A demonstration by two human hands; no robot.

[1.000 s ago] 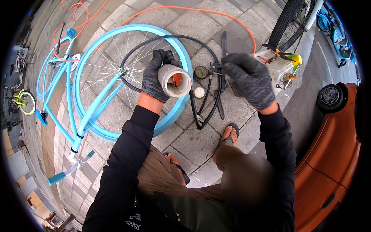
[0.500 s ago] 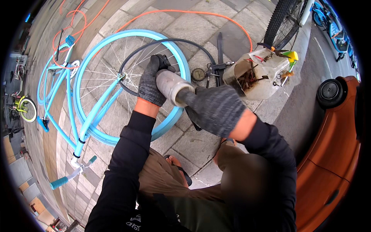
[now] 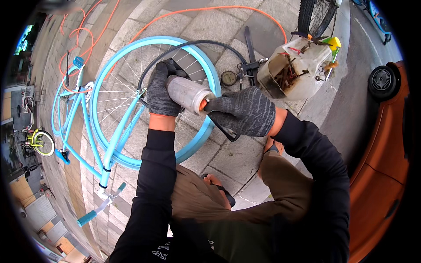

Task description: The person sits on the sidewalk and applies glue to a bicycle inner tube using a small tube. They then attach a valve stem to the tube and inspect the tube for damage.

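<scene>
My left hand (image 3: 163,90), in a dark grey knit glove, is wrapped round a cloudy plastic jar (image 3: 186,93) tilted with its open mouth toward the right. Something orange shows just inside the mouth. My right hand (image 3: 245,111), gloved alike, is closed with its fingertips at the jar's rim. A tiny shiny bit shows at those fingertips, too small to name. Beneath both hands lies a light blue bicycle wheel (image 3: 213,94), fitted in a light blue bicycle frame (image 3: 94,142) that rests on its side.
A cut-open plastic jug (image 3: 302,81) of tools stands right, beside a floor pump (image 3: 250,70) with a round gauge (image 3: 228,78) and black hose (image 3: 204,42). An orange hose (image 3: 210,8) crosses the paving. Another bicycle's tyre (image 3: 305,17) and an orange car (image 3: 377,175) are at the right.
My right fingers have drawn back from inside the jar to its rim. The jar and my left hand have shifted slightly left, and the whole view has moved a little.
</scene>
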